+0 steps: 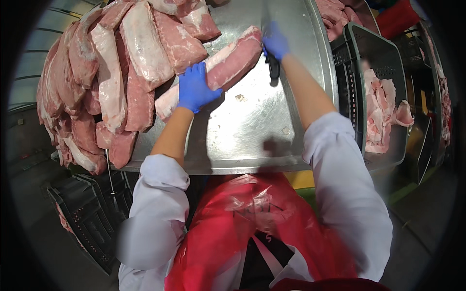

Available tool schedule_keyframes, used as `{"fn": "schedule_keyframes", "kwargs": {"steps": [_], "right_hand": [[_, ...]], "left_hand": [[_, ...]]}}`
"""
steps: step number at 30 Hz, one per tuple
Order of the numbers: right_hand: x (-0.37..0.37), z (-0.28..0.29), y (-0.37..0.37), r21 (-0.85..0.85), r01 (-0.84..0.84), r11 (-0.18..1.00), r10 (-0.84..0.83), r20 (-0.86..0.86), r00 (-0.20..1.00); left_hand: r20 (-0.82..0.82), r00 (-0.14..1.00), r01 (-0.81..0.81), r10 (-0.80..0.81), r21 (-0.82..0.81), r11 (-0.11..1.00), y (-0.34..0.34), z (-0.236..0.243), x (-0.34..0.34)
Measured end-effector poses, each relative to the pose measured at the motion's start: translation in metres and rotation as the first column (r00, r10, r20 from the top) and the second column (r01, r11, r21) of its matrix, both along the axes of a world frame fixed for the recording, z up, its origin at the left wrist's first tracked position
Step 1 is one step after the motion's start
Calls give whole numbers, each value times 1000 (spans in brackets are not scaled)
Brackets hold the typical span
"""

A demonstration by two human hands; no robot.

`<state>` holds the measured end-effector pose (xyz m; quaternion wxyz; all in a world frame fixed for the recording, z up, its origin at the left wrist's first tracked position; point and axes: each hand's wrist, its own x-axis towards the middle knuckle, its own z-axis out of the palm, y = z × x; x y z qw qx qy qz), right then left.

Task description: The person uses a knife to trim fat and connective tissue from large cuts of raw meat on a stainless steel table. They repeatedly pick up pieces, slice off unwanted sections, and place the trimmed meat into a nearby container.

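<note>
A long pork loin (pixel 235 65) with a pale fat strip lies aslant on the steel table (pixel 252 126). My left hand (pixel 196 88), in a blue glove, grips it across its nearer half, thumb to the right. At its far right end is my right hand (pixel 276 43), also gloved in blue and closed on a knife (pixel 274 70). The black handle sticks out below the fist. The blade, blurred, points away from me beside the loin's tip. Part of the loin is hidden under my left hand.
A big heap of pork loins (pixel 109 72) covers the table's left side and hangs over its edge. Right of the table, a grey crate (pixel 359 97) holds pale trimmings (pixel 381 111); more meat (pixel 335 14) lies beyond. Dark crates (pixel 87 213) stand low on the left.
</note>
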<state>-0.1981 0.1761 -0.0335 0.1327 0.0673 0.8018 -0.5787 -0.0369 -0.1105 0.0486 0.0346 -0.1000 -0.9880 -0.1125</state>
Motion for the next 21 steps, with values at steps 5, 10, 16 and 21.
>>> {"fn": "schedule_keyframes", "kwargs": {"steps": [5, 10, 16, 21], "right_hand": [[151, 55, -14, -65, -20, 998, 20, -5, 1000], [135, 79, -1, -123, -29, 992, 53, 195, 979], [307, 161, 53, -124, -130, 984, 173, 450, 876], [304, 125, 117, -49, 146, 988, -138, 148, 979]], "left_hand": [[61, 998, 14, -13, -4, 1000, -5, 3, 32], [74, 991, 107, -110, 38, 993, 5, 10, 47], [326, 945, -2, 12, -32, 999, 16, 32, 58], [-22, 982, 188, -187, 176, 966, 117, 19, -16]]}}
